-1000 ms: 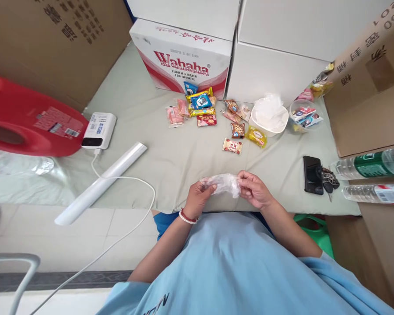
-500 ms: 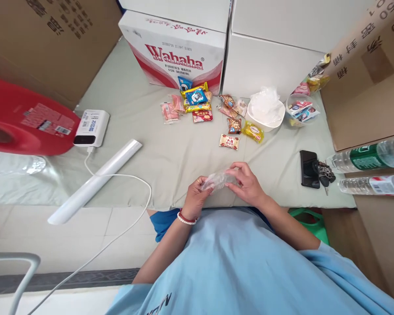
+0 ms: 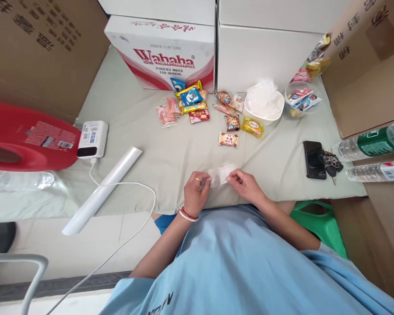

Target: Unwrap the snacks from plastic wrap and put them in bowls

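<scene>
A table (image 3: 170, 153) spans the middle of the frame. White boxes (image 3: 265, 57) and a Wahaha box (image 3: 164, 52) stand at its upper edge, seemingly as a back wall for the snacks (image 3: 191, 96) heaped below. Right of upper centre, a bowl (image 3: 271, 117) holds crumpled plastic (image 3: 263, 97), probably because its walls keep such light stuff gathered. Just below centre, the left hand (image 3: 197, 192) and right hand (image 3: 246, 186) pinch a bag (image 3: 219, 174) between them from opposite sides, fingertips closed, a grip that likely keeps it spread. It looks thin, clear and wrinkled, whitish along its folds; its contents, if any, cannot be told.
</scene>
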A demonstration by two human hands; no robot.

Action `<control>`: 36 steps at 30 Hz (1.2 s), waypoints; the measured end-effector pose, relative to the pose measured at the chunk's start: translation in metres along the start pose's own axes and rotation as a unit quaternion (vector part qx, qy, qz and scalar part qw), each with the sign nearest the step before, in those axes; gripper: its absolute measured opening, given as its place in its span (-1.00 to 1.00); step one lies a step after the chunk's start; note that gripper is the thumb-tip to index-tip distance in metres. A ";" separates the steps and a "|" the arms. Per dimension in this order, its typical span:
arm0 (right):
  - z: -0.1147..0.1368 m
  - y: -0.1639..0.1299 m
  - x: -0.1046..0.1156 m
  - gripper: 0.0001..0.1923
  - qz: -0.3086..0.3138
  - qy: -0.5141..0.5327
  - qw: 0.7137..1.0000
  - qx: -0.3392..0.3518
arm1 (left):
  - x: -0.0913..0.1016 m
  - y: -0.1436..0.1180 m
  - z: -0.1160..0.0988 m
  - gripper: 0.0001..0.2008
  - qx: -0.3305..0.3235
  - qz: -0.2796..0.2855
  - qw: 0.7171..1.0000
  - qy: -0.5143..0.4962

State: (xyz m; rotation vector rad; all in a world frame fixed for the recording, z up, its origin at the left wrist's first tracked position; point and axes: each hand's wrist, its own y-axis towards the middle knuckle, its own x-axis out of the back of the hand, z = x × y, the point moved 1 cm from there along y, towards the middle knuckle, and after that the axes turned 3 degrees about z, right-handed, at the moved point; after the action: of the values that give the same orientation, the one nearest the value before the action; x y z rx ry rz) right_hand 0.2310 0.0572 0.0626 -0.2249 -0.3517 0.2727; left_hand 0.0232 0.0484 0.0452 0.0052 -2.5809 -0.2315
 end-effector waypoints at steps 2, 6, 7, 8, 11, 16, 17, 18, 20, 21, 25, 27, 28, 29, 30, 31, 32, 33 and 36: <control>-0.002 0.002 -0.004 -0.60 0.035 0.001 0.999 -0.031 | -0.008 -0.006 -0.005 -0.87 -0.027 0.008 0.999 -0.038; 0.004 0.013 -0.010 -0.68 0.056 0.001 0.998 0.008 | -0.020 -0.019 -0.005 -0.87 0.004 -0.054 0.992 -0.110; 0.007 0.016 -0.010 -0.71 0.055 0.004 0.998 0.024 | -0.020 -0.021 -0.003 -0.87 0.022 -0.080 0.990 -0.114; 0.010 0.019 -0.009 -0.72 0.053 0.006 0.998 0.035 | -0.018 -0.022 -0.001 -0.86 0.037 -0.104 0.988 -0.109; 0.017 0.023 -0.002 -0.74 0.051 0.026 0.997 0.042 | -0.001 -0.023 0.006 -0.86 0.049 -0.139 0.987 -0.069; 0.016 0.018 0.000 -0.69 0.060 0.117 0.991 0.010 | 0.030 -0.013 0.005 -0.87 0.033 -0.154 0.987 -0.014; 0.015 0.016 -0.005 -0.68 0.075 0.132 0.988 -0.002 | 0.033 -0.011 0.002 -0.86 0.037 -0.145 0.989 -0.018; 0.014 0.014 -0.010 -0.66 0.094 0.148 0.984 -0.015 | 0.033 -0.010 -0.001 -0.85 0.045 -0.131 0.990 -0.030; 0.015 0.011 -0.022 -0.57 0.126 0.190 0.973 -0.032 | 0.029 -0.009 -0.009 -0.82 0.062 -0.097 0.991 -0.065; 0.016 0.011 -0.027 -0.51 0.134 0.213 0.967 -0.034 | 0.025 -0.010 -0.014 -0.81 0.064 -0.083 0.991 -0.080; 0.019 0.016 -0.032 -0.57 0.107 0.245 0.964 -0.018 | 0.008 -0.015 -0.026 -0.85 0.019 -0.075 0.989 -0.128; 0.019 0.022 -0.023 -0.61 0.067 0.229 0.971 -0.011 | 0.003 -0.017 -0.025 -0.89 0.019 -0.115 0.978 -0.174; 0.018 0.024 -0.016 -0.62 0.049 0.222 0.974 -0.006 | 0.001 -0.017 -0.022 -0.90 0.030 -0.141 0.969 -0.201; 0.018 0.026 -0.009 -0.64 0.035 0.216 0.976 0.001 | 0.001 -0.016 -0.019 -0.90 0.047 -0.166 0.958 -0.230; 0.018 0.027 -0.002 -0.67 0.024 0.213 0.977 0.008 | 0.002 -0.016 -0.015 -0.88 0.067 -0.186 0.945 -0.259; 0.018 0.028 0.004 -0.71 0.015 0.214 0.977 0.015 | 0.003 -0.014 -0.012 -0.86 0.088 -0.200 0.932 -0.290; 0.019 0.027 0.010 -0.74 0.007 0.219 0.975 0.021 | 0.005 -0.012 -0.008 -0.84 0.109 -0.207 0.917 -0.323; 0.019 0.025 0.015 -0.76 -0.001 0.228 0.973 0.024 | 0.008 -0.009 -0.006 -0.82 0.127 -0.210 0.902 -0.355; 0.022 0.016 0.023 -0.80 -0.023 0.279 0.960 0.022 | 0.019 0.004 -0.002 -0.76 0.164 -0.206 0.865 -0.428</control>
State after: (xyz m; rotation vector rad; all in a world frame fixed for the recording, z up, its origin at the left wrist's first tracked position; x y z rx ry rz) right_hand 0.2405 0.0828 0.0854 -0.2388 0.2095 0.1614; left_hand 0.0081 0.0509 0.0572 0.7446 -3.4493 0.0933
